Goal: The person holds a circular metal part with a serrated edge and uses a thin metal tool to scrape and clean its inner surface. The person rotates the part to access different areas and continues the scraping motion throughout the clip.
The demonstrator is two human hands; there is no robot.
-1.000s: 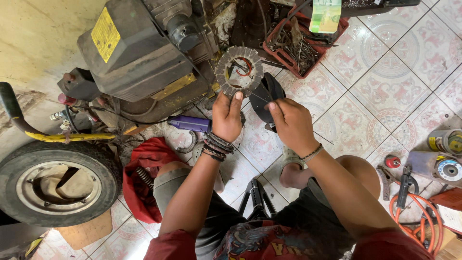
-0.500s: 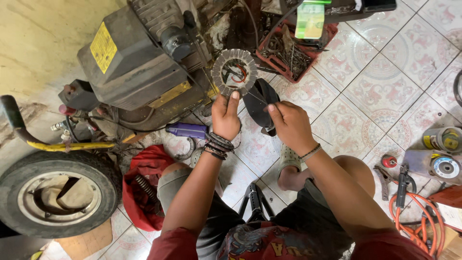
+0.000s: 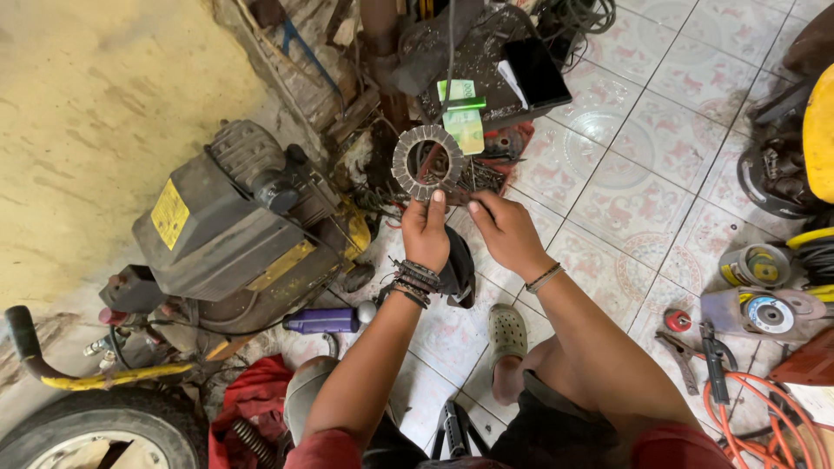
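My left hand (image 3: 426,233) pinches the lower edge of a grey ring-shaped toothed plate (image 3: 426,162) and holds it upright in front of me. Several bracelets circle that wrist. My right hand (image 3: 506,231) is just right of it with fingers curled beside the ring's lower rim; whether it touches the ring is unclear. A black round part (image 3: 458,271) sits low behind my left wrist, partly hidden.
A grey engine with a yellow label (image 3: 228,236) stands at left, above a purple-handled tool (image 3: 320,321) and a tyre (image 3: 95,432). A red tray of small parts (image 3: 493,167) lies beyond the ring. Grinding discs (image 3: 770,313), pliers (image 3: 695,354) and an orange cable (image 3: 769,408) lie at right.
The view has tilted up along the floor. My right hand has let go of the black round part, which now rests by my left wrist, and has come up beside the ring.
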